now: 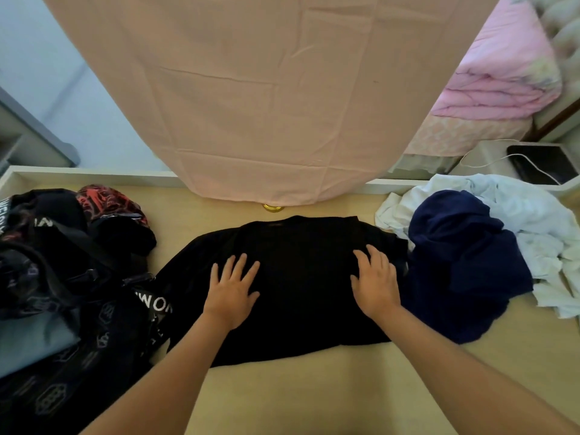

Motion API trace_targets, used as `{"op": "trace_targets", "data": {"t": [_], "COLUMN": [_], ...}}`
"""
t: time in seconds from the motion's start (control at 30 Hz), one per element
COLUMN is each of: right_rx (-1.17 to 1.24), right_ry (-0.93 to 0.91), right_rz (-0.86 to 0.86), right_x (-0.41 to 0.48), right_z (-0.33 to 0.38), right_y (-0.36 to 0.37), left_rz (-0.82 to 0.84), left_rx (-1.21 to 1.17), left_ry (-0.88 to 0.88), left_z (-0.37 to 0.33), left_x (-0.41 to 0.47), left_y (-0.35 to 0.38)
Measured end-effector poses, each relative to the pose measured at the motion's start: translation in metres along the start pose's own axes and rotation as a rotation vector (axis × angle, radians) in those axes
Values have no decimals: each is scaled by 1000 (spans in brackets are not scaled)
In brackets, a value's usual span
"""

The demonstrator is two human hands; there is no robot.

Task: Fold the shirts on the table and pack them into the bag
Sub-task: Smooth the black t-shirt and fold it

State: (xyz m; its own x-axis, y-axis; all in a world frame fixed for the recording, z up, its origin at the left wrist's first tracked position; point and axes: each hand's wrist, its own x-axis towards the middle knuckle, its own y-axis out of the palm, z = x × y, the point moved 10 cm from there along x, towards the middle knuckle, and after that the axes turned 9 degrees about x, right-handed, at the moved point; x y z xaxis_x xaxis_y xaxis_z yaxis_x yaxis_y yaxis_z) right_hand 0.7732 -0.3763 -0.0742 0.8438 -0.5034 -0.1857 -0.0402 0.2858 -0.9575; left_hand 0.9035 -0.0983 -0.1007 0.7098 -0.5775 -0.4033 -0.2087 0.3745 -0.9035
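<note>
The left hand (230,287) and the right hand (375,282) lie palm down on the black shirt (301,309), fingers straight and spread. Neither grips the cloth. The hands are set apart, one toward each side of the garment.

The black shirt lies directly ahead of the person, collar at the far edge and hem at the near edge, with its wider span running left to right. Each hand is close to its own sleeve side, so an inward side fold looks equally reachable for both.

The bag (78,324) lies at the left, against the shirt's left edge, and the left hand is nearer to it. A navy shirt (464,262) and white shirts (533,221) are heaped at the right. All rest on the pale counter (314,387). A pink cloth (251,89) hangs beyond, and a bed (502,73) stands far right.
</note>
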Motion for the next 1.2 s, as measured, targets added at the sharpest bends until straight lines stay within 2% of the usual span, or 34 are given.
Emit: {"op": "trace_targets", "data": {"t": [0.1,0.17,0.2,0.27,0.33,0.37,0.5,0.6,0.67,0.77,0.97,1.03,1.13,1.2], "right_rx": [22,14,-1,-21,-69,-94,-142,-135,-154,-217,-339,-381,-128,-25], "right_ry": [106,15,-89,-266,-263,-219,-108,-201,-253,-233,-105,-196,-411,-425], "right_rz": [-69,-73,-46,118,310,342,411,434,448,396,411,391,452,501], "right_x": [-29,-45,-54,-71,-83,-86,-96,-116,-130,-132,-134,-139,-160,-170], "right_z": [-9,2,12,29,22,12,-9,6,14,9,11,40,103,129], "right_y": [-2,3,11,35,57,59,50,49,55,49,31,31,47,59], "left_rz": [-223,-313,-298,-222,-139,-130,-174,-219,-246,-178,-49,-126,-192,-148], "left_rx": [-34,-65,-73,-55,-24,-13,-23,-91,-122,-176,-395,-437,-418,-386], "left_ry": [35,134,177,183,137,126,139,226,211,154,168,97,-47,-57], "left_z": [-16,-37,-46,-52,-46,-43,-33,-29,-18,-3,-13,-13,3,6], "left_x": [-13,-24,-30,-40,-50,-57,-90,-121,-133,-137,-152,-162,-177,-183], "left_y": [-21,-25,-18,-2,20,28,32,36,40,48,51,50,60,70]}}
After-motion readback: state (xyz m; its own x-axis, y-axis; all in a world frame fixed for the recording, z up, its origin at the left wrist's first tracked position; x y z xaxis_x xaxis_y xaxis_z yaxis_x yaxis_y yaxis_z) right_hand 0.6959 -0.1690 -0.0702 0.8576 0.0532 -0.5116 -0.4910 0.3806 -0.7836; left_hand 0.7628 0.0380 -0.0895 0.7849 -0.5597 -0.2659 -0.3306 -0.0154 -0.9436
